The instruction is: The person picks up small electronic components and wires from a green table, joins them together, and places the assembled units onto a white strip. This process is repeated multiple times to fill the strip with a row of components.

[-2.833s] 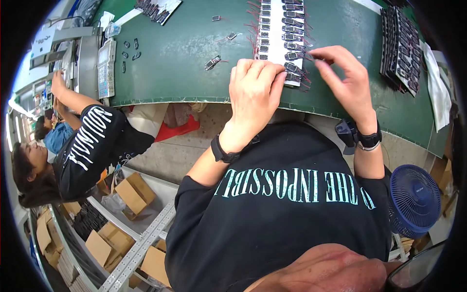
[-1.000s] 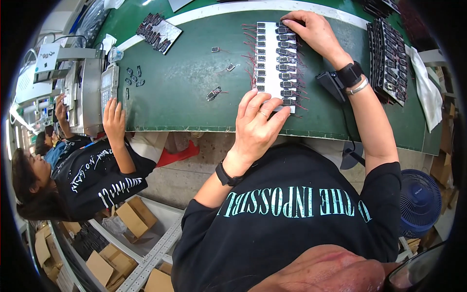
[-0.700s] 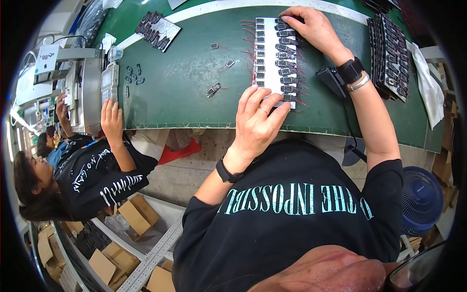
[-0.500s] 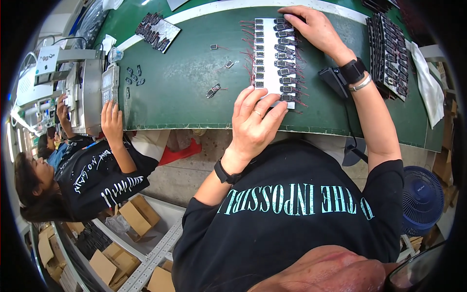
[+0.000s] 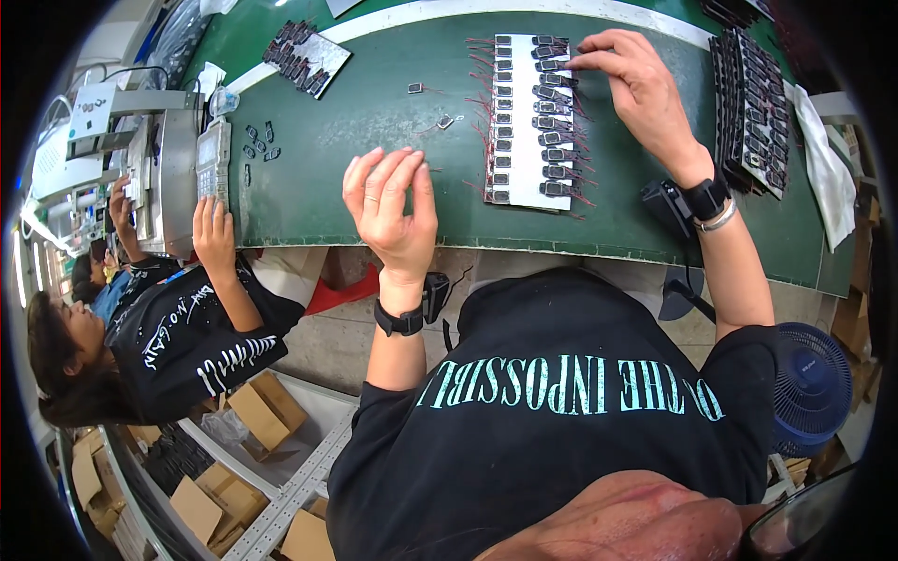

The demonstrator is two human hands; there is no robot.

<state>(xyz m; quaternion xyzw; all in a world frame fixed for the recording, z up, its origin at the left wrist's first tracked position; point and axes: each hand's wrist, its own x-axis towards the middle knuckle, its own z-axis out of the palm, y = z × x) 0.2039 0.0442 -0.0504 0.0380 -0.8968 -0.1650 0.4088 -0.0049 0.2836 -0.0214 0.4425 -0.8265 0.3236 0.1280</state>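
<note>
A white strip (image 5: 527,140) lies upright on the green table in front of me, with a column of small black rectangular parts with thin red wires along each long side. My right hand (image 5: 645,98) is at its upper right, thumb and fingers apart, tips beside the wires of the right column. My left hand (image 5: 391,210) is left of the strip, palm down, fingers bent close together over the spot of a loose wired part. The fingers hide that part; only a bit of wire shows. Two loose parts, one upper (image 5: 415,88) and one lower (image 5: 444,122), lie beyond this hand.
Stacked loaded strips (image 5: 753,122) stand at the right beside a white cloth (image 5: 823,159). Another loaded board (image 5: 307,58) lies far left, with several small black pieces (image 5: 259,142) nearer. A co-worker's hand (image 5: 213,229) rests by a grey machine (image 5: 178,178). A blue fan (image 5: 812,388) stands lower right.
My left hand has moved left from the strip's lower end to the loose part. My right hand has come down and right from the strip's top corner. The strip has shifted slightly.
</note>
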